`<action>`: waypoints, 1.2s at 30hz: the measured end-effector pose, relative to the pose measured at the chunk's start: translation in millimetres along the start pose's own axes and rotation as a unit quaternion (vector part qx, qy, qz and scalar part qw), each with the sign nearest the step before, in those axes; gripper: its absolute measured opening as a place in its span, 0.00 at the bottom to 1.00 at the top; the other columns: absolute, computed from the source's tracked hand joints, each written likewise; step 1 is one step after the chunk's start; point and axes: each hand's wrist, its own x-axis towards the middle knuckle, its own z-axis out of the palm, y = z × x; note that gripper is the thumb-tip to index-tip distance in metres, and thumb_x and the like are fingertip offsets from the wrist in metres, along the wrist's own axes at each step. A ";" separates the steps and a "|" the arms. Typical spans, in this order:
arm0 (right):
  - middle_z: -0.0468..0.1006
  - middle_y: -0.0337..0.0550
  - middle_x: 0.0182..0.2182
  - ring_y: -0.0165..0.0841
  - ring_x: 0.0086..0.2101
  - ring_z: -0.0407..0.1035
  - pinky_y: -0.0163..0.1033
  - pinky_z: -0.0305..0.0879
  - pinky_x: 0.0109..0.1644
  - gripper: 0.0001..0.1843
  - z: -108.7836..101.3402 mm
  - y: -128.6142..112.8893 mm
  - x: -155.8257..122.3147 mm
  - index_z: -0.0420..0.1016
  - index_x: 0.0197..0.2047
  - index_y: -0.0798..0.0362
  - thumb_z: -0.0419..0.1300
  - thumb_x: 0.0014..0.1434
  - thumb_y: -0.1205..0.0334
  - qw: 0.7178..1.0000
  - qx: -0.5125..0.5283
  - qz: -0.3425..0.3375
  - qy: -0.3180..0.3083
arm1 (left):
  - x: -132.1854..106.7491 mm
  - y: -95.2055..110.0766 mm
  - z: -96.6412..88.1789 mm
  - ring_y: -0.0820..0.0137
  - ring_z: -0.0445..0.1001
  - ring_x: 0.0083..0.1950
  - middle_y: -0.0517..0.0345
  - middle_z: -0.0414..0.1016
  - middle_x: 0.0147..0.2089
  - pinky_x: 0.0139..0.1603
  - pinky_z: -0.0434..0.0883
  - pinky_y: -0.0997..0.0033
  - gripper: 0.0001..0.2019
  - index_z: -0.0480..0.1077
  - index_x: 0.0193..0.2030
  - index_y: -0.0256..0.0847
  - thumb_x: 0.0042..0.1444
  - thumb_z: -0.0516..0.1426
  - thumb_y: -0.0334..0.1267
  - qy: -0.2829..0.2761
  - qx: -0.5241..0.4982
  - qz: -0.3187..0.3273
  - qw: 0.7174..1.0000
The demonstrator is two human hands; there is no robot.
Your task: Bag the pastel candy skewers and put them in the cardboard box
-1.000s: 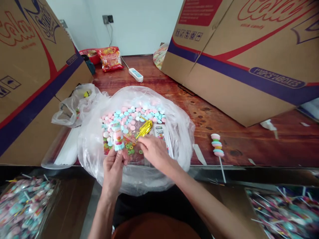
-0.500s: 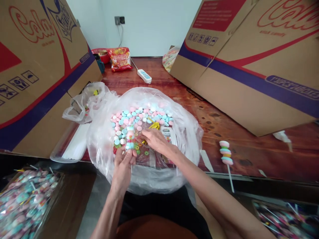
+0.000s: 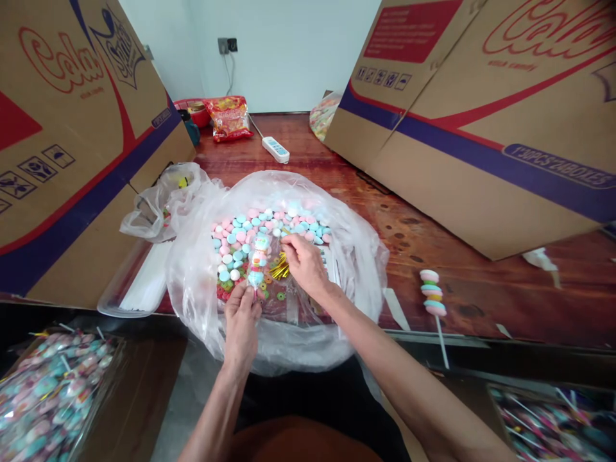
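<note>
My left hand [image 3: 242, 314] is closed around the lower end of a wrapped candy skewer [image 3: 258, 260], a stack of pastel candies in a clear wrapper, held upright. To its right, my right hand [image 3: 308, 264] is pinched, with a thin gold twist tie [image 3: 285, 230] showing at its fingertips. Just below those fingers lies a bundle of gold twist ties [image 3: 280, 267]. Pink, blue and white candies [image 3: 240, 226] and small green and red ring candies [image 3: 280, 296] lie inside a spread clear plastic bag [image 3: 359, 256] under both hands.
Large cartons stand at left [image 3: 62, 160] and right [image 3: 471, 128]. An unwrapped candy skewer [image 3: 434, 294] is at the table's right front. A plastic tray [image 3: 139, 282] with white sticks, a red snack bag [image 3: 230, 119] and a power strip [image 3: 276, 149] are around. Finished candies fill a box [image 3: 52, 391] lower left.
My right hand has moved slightly up and right, uncovering the gold tie bundle. The candy skewer in my left hand has shifted a little to the right and tilted.
</note>
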 end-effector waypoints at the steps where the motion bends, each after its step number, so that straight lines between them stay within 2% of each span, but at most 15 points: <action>1: 0.76 0.42 0.31 0.32 0.31 0.69 0.37 0.64 0.38 0.11 -3.3 -3.3 -0.9 0.73 0.45 0.53 0.52 0.62 0.66 0.998 0.053 0.030 0.016 | -0.3 -1.0 0.6 0.81 0.55 0.22 0.64 0.70 0.28 0.23 0.52 0.78 0.11 0.67 0.37 0.41 0.52 0.64 0.41 0.001 0.011 0.011 1.000; 3: 0.75 0.38 0.29 0.29 0.27 0.68 0.35 0.65 0.34 0.13 -11.7 -13.3 -4.5 0.74 0.47 0.52 0.55 0.60 0.64 0.976 0.185 0.108 0.048 | -1.0 -1.7 2.2 0.79 0.57 0.23 0.65 0.70 0.28 0.24 0.53 0.77 0.10 0.64 0.38 0.44 0.55 0.62 0.41 -0.006 0.022 0.028 0.999; 4: 0.75 0.36 0.28 0.28 0.25 0.68 0.34 0.65 0.32 0.12 -16.2 -19.8 -7.6 0.75 0.46 0.52 0.57 0.58 0.63 0.953 0.257 0.151 0.065 | -1.4 -1.6 3.4 0.79 0.57 0.23 0.66 0.70 0.28 0.25 0.53 0.77 0.10 0.63 0.38 0.44 0.55 0.62 0.40 -0.014 0.021 0.033 0.999; 7: 0.77 0.36 0.26 0.27 0.24 0.69 0.33 0.65 0.29 0.09 -26.3 -41.3 -23.6 0.74 0.36 0.52 0.66 0.51 0.60 0.855 0.438 0.261 0.095 | -2.6 -0.7 9.0 0.80 0.56 0.23 0.66 0.69 0.29 0.26 0.54 0.77 0.10 0.62 0.35 0.43 0.55 0.62 0.39 -0.041 0.006 0.036 0.998; 9: 0.78 0.37 0.26 0.27 0.24 0.70 0.33 0.65 0.28 0.12 -26.5 -53.2 -38.0 0.73 0.33 0.52 0.70 0.47 0.60 0.803 0.498 0.310 0.102 | -4.0 -0.9 14.3 0.80 0.57 0.24 0.66 0.70 0.30 0.28 0.57 0.78 0.10 0.64 0.36 0.43 0.55 0.63 0.39 -0.058 -0.007 0.030 0.998; 11: 0.77 0.36 0.25 0.27 0.24 0.70 0.33 0.65 0.28 0.12 -21.1 -60.7 -52.2 0.74 0.30 0.53 0.72 0.44 0.60 0.786 0.504 0.337 0.121 | -6.3 -2.3 20.1 0.80 0.58 0.24 0.65 0.71 0.30 0.29 0.59 0.78 0.10 0.66 0.37 0.42 0.55 0.63 0.39 -0.079 -0.022 0.030 0.996; 13: 0.76 0.35 0.23 0.27 0.24 0.69 0.33 0.65 0.30 0.11 -13.4 -63.6 -63.3 0.75 0.27 0.53 0.73 0.43 0.61 0.789 0.488 0.340 0.155 | -9.8 -4.2 25.9 0.80 0.59 0.25 0.64 0.71 0.30 0.30 0.59 0.79 0.10 0.67 0.38 0.42 0.54 0.63 0.39 -0.100 -0.039 0.029 0.994; 16: 0.75 0.34 0.22 0.27 0.25 0.68 0.33 0.66 0.31 0.09 -5.5 -62.1 -73.4 0.75 0.26 0.53 0.72 0.45 0.63 0.807 0.453 0.321 0.199 | -16.2 -7.4 33.5 0.80 0.61 0.27 0.65 0.69 0.30 0.30 0.61 0.80 0.09 0.68 0.37 0.41 0.53 0.64 0.36 -0.113 -0.053 0.027 0.992; 21: 0.74 0.34 0.24 0.27 0.27 0.67 0.33 0.65 0.32 0.07 -7.2 -56.8 -82.1 0.75 0.28 0.52 0.69 0.49 0.63 0.837 0.409 0.294 0.215 | -23.0 -13.9 42.3 0.78 0.65 0.32 0.63 0.70 0.35 0.35 0.65 0.78 0.09 0.70 0.38 0.41 0.54 0.65 0.38 -0.117 -0.019 0.053 0.992; 24: 0.74 0.35 0.25 0.28 0.29 0.68 0.33 0.65 0.34 0.07 -9.7 -54.2 -85.3 0.75 0.29 0.52 0.69 0.51 0.62 0.842 0.406 0.286 0.212 | -23.9 -16.8 46.8 0.78 0.65 0.31 0.63 0.69 0.33 0.34 0.65 0.79 0.10 0.70 0.37 0.40 0.54 0.65 0.40 -0.109 -0.015 0.063 0.992; 28: 0.75 0.36 0.27 0.29 0.29 0.69 0.34 0.65 0.35 0.06 -12.4 -50.5 -87.9 0.76 0.31 0.52 0.67 0.53 0.61 0.850 0.398 0.283 0.197 | -24.6 -16.5 51.1 0.79 0.62 0.27 0.64 0.67 0.28 0.29 0.62 0.80 0.12 0.69 0.33 0.39 0.51 0.66 0.41 -0.103 -0.028 0.034 0.994; 32: 0.75 0.37 0.27 0.30 0.30 0.68 0.35 0.64 0.34 0.05 -17.1 -48.6 -90.5 0.76 0.31 0.53 0.65 0.54 0.61 0.870 0.368 0.292 0.153 | -26.0 -14.8 52.2 0.81 0.55 0.23 0.66 0.62 0.24 0.24 0.56 0.81 0.14 0.67 0.30 0.37 0.51 0.67 0.42 -0.109 -0.025 0.008 0.994; 36: 0.70 0.36 0.26 0.29 0.28 0.64 0.34 0.62 0.32 0.09 -24.6 -50.7 -94.0 0.70 0.29 0.53 0.60 0.59 0.58 0.890 0.343 0.284 0.100 | -27.9 -7.5 53.4 0.83 0.51 0.22 0.67 0.58 0.23 0.23 0.53 0.83 0.16 0.64 0.28 0.37 0.50 0.67 0.40 -0.120 -0.039 -0.037 0.991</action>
